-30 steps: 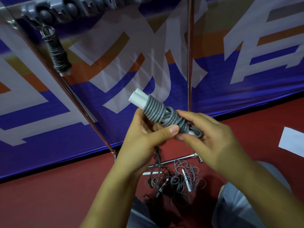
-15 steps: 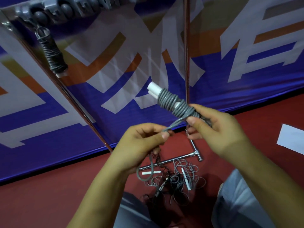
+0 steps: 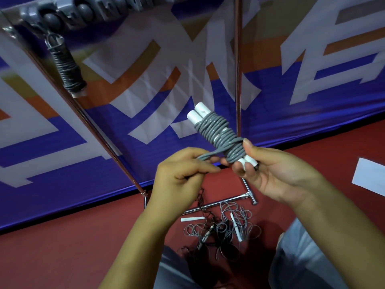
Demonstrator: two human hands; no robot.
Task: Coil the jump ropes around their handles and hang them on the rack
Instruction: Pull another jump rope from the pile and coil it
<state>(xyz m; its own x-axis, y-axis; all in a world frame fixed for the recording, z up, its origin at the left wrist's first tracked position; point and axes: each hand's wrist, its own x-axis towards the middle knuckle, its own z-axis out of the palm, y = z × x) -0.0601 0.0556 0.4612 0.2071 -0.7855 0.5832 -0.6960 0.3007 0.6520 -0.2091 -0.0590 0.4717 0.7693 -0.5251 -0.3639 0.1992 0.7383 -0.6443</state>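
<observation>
Head view: the grey jump rope point(image 3: 220, 138) sits just right of centre, coiled tightly round its two white handles point(image 3: 198, 114), which lie side by side and tilt up toward 11 o'clock. The right hand point(image 3: 277, 174) holds the bundle's lower end, thumb on top of the coils and fingers curled beneath the handle tips. From the coils a short free strand runs toward 8 o'clock into the left hand point(image 3: 183, 176), whose grip is pinched on that strand between thumb and curled fingers.

At 10 o'clock, well apart, a second coiled rope point(image 3: 68, 69) hangs from the rack point(image 3: 83, 11), whose poles slant down to the red floor point(image 3: 62, 247). At 6 o'clock, below the hands, a tangled pile of loose ropes point(image 3: 225, 228) with white handles lies on the floor beside the rack's foot bar. Behind stands a blue, white and orange banner point(image 3: 312, 90); a white sheet point(image 3: 370, 176) lies at 3 o'clock.
</observation>
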